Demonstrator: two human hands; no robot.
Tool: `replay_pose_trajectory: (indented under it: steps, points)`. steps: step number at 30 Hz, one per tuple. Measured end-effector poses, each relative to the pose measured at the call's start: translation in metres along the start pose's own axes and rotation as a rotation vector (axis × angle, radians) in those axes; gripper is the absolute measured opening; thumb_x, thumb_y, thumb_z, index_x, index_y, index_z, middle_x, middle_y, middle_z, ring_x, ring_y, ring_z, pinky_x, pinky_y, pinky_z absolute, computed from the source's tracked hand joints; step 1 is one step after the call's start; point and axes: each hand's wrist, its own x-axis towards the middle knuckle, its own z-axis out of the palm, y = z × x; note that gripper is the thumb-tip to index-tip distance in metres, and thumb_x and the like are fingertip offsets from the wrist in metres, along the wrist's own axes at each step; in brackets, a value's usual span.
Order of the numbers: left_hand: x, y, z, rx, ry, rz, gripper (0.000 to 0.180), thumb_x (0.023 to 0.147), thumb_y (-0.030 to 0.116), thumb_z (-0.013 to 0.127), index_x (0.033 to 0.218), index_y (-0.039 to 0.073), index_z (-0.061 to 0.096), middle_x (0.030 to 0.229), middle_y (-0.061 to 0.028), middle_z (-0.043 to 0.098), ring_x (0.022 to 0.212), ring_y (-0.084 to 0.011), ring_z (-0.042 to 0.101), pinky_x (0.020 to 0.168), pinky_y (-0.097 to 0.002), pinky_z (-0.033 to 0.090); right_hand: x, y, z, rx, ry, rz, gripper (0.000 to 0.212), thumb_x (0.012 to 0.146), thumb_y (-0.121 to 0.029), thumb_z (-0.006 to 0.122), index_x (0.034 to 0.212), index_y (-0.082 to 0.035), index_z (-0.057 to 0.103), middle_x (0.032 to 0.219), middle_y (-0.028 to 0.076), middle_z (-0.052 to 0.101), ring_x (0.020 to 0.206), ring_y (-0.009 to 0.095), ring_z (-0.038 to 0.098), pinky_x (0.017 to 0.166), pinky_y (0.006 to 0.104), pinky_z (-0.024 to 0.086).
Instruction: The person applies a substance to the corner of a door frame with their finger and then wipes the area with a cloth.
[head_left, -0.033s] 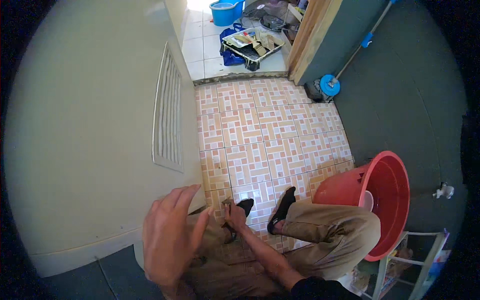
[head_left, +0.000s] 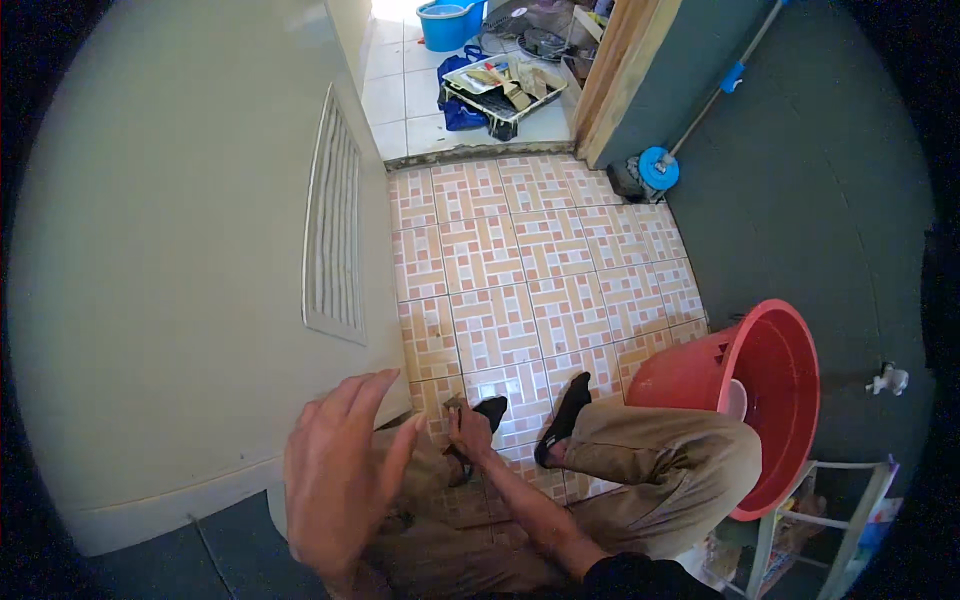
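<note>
My left hand (head_left: 335, 480) is raised in front of the cream door (head_left: 200, 250), its thumb apart from the fingers and nothing in it. Lower down, my right hand (head_left: 470, 432) reaches to the door's bottom edge beside my left foot. Its fingers are closed round a small brownish piece, too small and partly hidden for me to name. The louvred vent (head_left: 335, 230) of the door lies above my left hand. My knees in brown trousers (head_left: 660, 455) are bent, and both feet in black footwear (head_left: 565, 415) rest on the floor.
A red tub (head_left: 770, 310) stands against the dark wall at my right, with a pale rack (head_left: 835, 525) behind it and a tap (head_left: 886, 380) above. A blue-headed mop (head_left: 658, 168) leans by the doorway. Beyond the sill, a paint tray (head_left: 505, 90) with brushes sits near a blue bucket (head_left: 445, 28).
</note>
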Motion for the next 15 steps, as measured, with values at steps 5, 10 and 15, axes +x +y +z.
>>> replay_pose_trajectory:
  steps: [5,10,15]
  points:
    - [0.001,0.004,0.000,0.014,-0.014,-0.012,0.045,0.086,0.021,0.077,0.128,0.008,0.063,0.122,-0.0122,0.066,0.107,-0.0356,0.062,0.093,-0.0453,0.049,-0.004,0.011,0.005,-0.052,0.107,-0.202,0.034,0.098,-0.025,0.056,0.117,0.003,0.060,0.071,0.024,0.066,0.065,0.042,0.067,0.060,0.0537,0.052]
    - [-0.002,-0.002,0.004,0.040,-0.008,-0.032,0.047,0.087,0.020,0.077,0.129,0.008,0.062,0.124,-0.0133,0.066,0.109,-0.0362,0.062,0.095,-0.0449,0.049,0.001,0.005,0.012,0.094,0.115,-0.065,0.030,0.099,-0.027,0.057,0.108,0.002,0.061,0.067,0.023,0.064,0.061,0.042,0.065,0.057,0.0541,0.050]
    - [0.003,-0.003,0.002,0.011,-0.013,0.028,0.046,0.086,0.017,0.077,0.129,0.007,0.062,0.119,-0.0154,0.067,0.107,-0.0370,0.063,0.093,-0.0444,0.050,0.010,-0.014,0.010,0.024,-0.025,0.128,0.033,0.096,-0.028,0.057,0.109,0.001,0.064,0.072,0.026,0.066,0.069,0.045,0.067,0.065,0.0561,0.053]
